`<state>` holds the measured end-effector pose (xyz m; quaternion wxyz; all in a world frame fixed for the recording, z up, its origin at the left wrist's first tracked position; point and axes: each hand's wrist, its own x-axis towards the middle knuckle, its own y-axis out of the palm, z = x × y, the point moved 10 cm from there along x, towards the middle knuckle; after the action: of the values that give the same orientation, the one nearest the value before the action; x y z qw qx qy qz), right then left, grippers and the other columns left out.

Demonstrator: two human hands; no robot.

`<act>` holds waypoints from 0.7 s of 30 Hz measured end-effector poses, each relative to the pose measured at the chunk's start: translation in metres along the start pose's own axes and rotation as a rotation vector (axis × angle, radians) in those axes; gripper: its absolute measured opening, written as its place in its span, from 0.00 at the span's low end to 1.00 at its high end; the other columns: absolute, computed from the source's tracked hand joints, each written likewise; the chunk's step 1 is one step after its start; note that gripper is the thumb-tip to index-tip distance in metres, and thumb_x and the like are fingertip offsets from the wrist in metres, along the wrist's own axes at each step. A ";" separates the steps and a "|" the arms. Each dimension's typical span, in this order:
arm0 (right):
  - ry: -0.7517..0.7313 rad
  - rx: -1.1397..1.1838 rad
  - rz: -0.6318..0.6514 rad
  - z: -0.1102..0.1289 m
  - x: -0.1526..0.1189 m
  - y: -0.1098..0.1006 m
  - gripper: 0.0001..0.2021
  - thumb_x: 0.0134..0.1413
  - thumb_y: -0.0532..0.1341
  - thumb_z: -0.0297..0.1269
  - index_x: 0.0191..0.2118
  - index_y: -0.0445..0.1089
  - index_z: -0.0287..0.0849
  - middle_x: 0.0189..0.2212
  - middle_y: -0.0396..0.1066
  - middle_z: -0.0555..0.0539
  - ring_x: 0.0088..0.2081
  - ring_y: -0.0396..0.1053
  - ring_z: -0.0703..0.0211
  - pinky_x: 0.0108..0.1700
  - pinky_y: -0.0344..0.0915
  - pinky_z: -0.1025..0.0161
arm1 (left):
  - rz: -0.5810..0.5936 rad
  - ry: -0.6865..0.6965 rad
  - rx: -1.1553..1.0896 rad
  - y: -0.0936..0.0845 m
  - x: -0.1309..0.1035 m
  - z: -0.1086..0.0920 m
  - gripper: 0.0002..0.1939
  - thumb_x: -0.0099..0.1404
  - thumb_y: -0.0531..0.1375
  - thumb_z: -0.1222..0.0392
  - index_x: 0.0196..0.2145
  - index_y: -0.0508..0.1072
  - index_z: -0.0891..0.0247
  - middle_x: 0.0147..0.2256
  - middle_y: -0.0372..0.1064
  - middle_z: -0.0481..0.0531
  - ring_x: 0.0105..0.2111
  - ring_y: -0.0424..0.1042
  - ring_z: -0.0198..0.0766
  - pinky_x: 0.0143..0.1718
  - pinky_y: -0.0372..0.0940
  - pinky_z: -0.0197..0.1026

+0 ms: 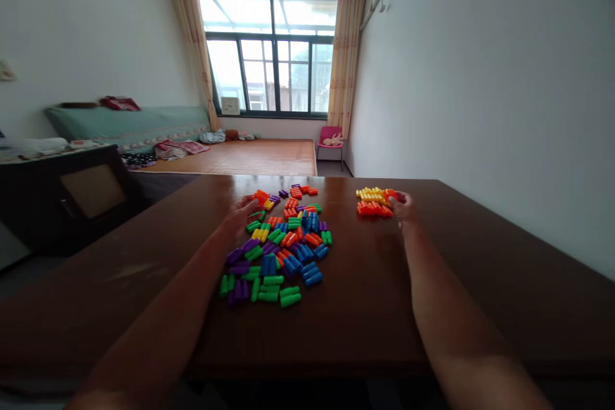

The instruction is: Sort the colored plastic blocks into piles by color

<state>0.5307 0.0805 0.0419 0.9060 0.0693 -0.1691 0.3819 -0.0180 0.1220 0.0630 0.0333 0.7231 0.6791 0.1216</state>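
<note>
My left hand (244, 211) is at the far left of a loose pile of bullet-shaped plastic toy blocks (294, 223) in green, purple, blue, orange and yellow. Its fingers are closed on an orange toy block (261, 196). Across the table, my right hand (404, 207) pinches another orange toy block (389, 193) at the right end of a row of yellow blocks (370, 195). A row of orange blocks (373, 209) lies just in front of the yellow row, close to my right fingers. Parts of the held blocks are hidden by my fingers.
All the blocks lie on a dark brown table (355, 314). Past its far edge are a bed (269, 154) with a mat and a pink chair (330, 137). A dark cabinet (38, 195) stands at the left, and a white wall (485, 96) runs along the right.
</note>
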 end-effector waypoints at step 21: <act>-0.124 -0.646 -0.111 0.002 0.004 -0.022 0.20 0.51 0.57 0.52 0.35 0.72 0.38 0.34 0.74 0.39 0.31 0.70 0.54 0.37 0.66 0.58 | 0.157 0.019 0.197 0.033 -0.021 0.010 0.28 0.44 0.72 0.46 0.39 0.72 0.64 0.30 0.72 0.48 0.27 0.72 0.33 0.31 0.68 0.37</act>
<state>0.5487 0.0679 0.0452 0.8885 -0.1891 -0.3323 0.2538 0.0154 0.0997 0.0580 -0.0539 0.7726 0.6294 0.0636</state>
